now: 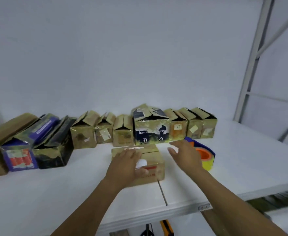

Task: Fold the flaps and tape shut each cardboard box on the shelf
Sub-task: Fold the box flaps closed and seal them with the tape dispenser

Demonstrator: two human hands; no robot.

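left hand (pixel 128 165) flat on matte cardboard box (pixel 154 160); right hand (pixel 185 155) grip spread beside round tape dispenser (pixel 206 156)

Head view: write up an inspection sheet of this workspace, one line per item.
Surface: white shelf, with a seam running to its front edge.
Job's things: front box, flaps down; row of boxes behind it, flaps up; tape dispenser right of the front box.
Clutter: yellow-and-black tool below the shelf edge.
Hands: left hand flat on the front box; right hand open, fingers spread, in front of the tape dispenser.
Cables: nothing seen.
Surroundings: white wall; grey metal frame at right.
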